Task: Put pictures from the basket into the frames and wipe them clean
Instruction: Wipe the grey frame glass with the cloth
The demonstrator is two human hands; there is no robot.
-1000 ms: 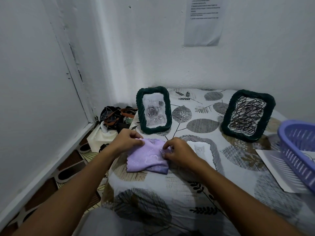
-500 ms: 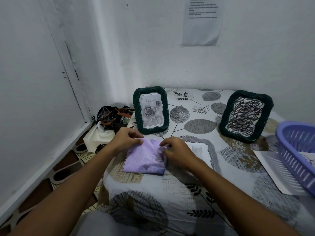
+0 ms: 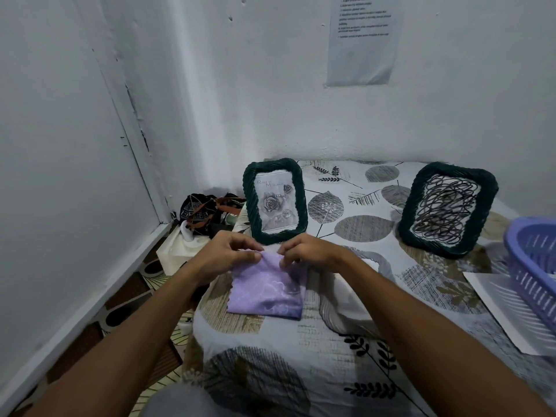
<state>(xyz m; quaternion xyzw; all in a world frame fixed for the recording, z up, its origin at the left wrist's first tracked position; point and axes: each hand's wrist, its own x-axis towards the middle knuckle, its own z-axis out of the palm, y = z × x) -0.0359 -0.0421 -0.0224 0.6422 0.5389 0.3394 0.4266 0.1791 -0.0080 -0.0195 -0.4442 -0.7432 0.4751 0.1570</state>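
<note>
While the basket (image 3: 532,266) runs off-frame, both hands (image 3: 228,254) (image 3: 310,251) pinch the cloth's (image 3: 267,290) far edge.

Bare tabletop (image 3: 270,341) lies open at six o'clock; two frames at twelve (image 3: 274,200) and two (image 3: 447,209), basket (image 3: 534,266) at three, block passage.

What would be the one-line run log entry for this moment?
both hands pinch far edge of purple cloth | two dark green woven frames upright, pictures in
</note>
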